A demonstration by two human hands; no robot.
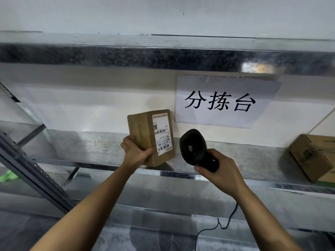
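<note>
- While the left hand [135, 153] grips the small cardboard parcel [142, 131] at its lower left corner, thumb across the front and fingers curled round the side, the right hand [220, 172] is wrapped round the handle of a black barcode scanner [193, 146].
- The two hands are apart, each clamped on its own thing, and the scanner's head stands just beside the parcel on its right without touching it.
- The parcel is held upright and slightly tilted, with its white shipping label [161, 134] (barcodes and a small square code on it) running down the right part of the face towards the camera.
- It sits over the front part of the metal shelf [87, 147]; I cannot tell whether its lower edge rests on the shelf.
- A thin black cable [223, 223] hangs below the right wrist and curls downward.
- Behind the scanner, a white paper sign [226, 84] with three large black characters is fixed to the wall.
- Far right on the same shelf lies a second cardboard box [311, 156], well apart from the hands.
- At the left, a grey perforated upright [36, 171] slants across, with something green [8, 175] beside it.
</note>
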